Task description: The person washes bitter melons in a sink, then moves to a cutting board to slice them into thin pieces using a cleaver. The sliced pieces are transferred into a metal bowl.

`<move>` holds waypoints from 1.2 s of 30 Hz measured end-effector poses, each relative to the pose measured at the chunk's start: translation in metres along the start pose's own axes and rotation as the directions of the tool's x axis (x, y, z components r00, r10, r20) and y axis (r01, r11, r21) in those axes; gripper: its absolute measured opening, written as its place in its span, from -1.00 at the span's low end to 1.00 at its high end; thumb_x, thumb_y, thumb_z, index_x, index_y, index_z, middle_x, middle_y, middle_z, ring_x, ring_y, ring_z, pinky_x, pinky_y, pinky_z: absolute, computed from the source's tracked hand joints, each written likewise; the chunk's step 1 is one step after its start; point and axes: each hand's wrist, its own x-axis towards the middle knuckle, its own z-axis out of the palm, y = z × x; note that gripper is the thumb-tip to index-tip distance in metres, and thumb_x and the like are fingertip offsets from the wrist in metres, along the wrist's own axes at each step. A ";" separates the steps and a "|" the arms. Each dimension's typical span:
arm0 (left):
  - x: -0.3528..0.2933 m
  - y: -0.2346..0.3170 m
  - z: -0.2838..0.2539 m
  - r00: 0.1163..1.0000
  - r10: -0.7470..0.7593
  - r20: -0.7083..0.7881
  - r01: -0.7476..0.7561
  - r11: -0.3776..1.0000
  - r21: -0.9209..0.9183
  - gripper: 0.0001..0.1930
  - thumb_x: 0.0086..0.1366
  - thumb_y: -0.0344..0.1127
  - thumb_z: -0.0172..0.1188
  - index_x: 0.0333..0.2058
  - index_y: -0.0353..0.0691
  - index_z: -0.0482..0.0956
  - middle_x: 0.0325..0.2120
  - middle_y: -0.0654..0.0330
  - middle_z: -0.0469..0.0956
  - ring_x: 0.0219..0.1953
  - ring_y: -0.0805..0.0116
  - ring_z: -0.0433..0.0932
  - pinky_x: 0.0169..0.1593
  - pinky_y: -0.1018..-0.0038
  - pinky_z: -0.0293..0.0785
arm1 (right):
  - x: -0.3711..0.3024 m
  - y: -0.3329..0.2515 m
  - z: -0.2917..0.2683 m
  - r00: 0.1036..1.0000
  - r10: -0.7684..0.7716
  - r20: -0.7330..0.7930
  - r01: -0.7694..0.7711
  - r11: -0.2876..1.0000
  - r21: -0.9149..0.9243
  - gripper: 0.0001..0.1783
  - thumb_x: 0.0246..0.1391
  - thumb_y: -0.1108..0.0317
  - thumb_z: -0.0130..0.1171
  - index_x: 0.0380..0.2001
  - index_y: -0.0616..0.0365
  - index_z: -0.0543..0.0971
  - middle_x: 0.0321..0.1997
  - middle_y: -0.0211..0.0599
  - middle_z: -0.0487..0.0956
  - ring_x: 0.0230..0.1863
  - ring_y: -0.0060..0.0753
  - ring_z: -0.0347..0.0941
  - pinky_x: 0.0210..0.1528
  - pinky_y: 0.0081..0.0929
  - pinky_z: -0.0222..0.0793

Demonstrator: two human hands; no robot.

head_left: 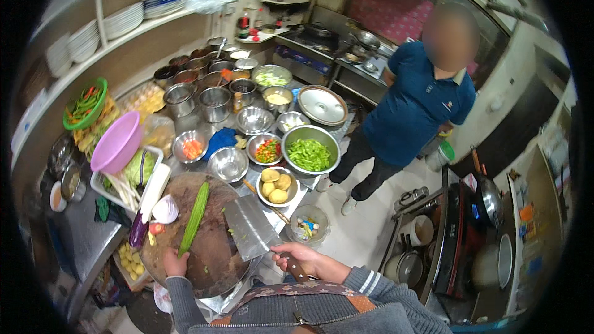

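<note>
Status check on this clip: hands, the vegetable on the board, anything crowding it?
Left hand pins long green cucumber at its near end on round wooden board. Right hand grips cleaver, blade flat beside it. Onion half and eggplant at board's left edge.

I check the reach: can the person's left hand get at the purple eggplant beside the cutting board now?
Probably yes: the left hand rests on the cucumber, and the eggplant lies uncovered just to its left.

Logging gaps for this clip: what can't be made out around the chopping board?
- Left hand, head view: fingertips on the long green gourd; grip unclear, too small.
- Right hand: cleaver handle mostly covered by fingers.
- Round board's near edge: hidden by the person's grey sleeves.
</note>
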 end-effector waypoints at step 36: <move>0.000 0.001 0.003 0.998 -0.065 -0.025 0.061 0.989 -0.137 -0.63 -0.15 -0.34 0.50 -0.46 -0.26 0.43 -0.58 0.19 0.48 -0.51 0.29 0.44 -0.35 0.36 0.41 | -0.006 -0.004 -0.023 0.999 -0.019 0.043 0.022 0.996 -0.088 -0.79 0.22 0.36 0.04 -0.50 0.12 0.35 -0.61 -0.52 0.31 -0.66 -0.71 0.15 -0.64 -0.69 0.14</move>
